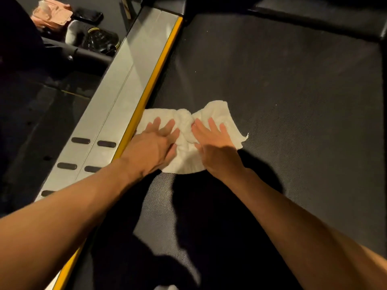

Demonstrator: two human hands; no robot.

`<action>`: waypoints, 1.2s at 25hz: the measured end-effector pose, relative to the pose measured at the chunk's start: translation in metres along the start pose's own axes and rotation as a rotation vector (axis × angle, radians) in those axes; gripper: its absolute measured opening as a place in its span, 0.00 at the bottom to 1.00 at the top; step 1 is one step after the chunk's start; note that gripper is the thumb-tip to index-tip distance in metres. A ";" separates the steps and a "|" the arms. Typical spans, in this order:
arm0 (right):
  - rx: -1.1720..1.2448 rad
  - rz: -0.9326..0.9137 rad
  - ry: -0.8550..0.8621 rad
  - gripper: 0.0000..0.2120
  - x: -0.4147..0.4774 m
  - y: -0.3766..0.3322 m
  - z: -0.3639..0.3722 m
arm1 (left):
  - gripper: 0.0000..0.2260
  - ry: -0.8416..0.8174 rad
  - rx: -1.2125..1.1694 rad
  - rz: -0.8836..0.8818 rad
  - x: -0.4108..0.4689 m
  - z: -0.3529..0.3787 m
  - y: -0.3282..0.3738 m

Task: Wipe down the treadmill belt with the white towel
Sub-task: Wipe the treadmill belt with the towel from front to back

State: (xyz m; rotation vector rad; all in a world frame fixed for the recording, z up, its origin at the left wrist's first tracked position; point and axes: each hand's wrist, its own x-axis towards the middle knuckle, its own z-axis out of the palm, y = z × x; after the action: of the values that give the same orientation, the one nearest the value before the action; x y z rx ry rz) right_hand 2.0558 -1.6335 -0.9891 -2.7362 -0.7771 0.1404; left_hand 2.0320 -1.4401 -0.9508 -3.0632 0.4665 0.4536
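Observation:
The white towel [186,151] lies bunched on the dark treadmill belt [282,84], close to the belt's left edge. My left hand [154,145] presses flat on the towel's left half with fingers spread and straight. On the towel's right half rests my right hand [213,147], palm down, fingers extended. Between the two hands the cloth is gathered into a ridge. Both forearms reach in from the bottom of the view and cast shadows on the belt.
A yellow strip [150,84] and a silver side rail [117,105] with black rubber pads run along the belt's left. Beyond the rail on the floor lie shoes [98,38] and a pink cloth [52,13]. The black motor cover [314,15] borders the belt's far end.

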 end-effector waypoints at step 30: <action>0.119 0.284 -0.075 0.27 -0.145 0.078 -0.038 | 0.25 0.015 -0.150 0.086 0.000 0.039 0.166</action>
State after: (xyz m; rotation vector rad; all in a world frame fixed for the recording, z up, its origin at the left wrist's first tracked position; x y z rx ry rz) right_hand 1.9778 -1.7828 -0.9742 -2.7249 -0.3797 0.3388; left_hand 1.9725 -1.5966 -0.9825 -3.2021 0.5928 0.4906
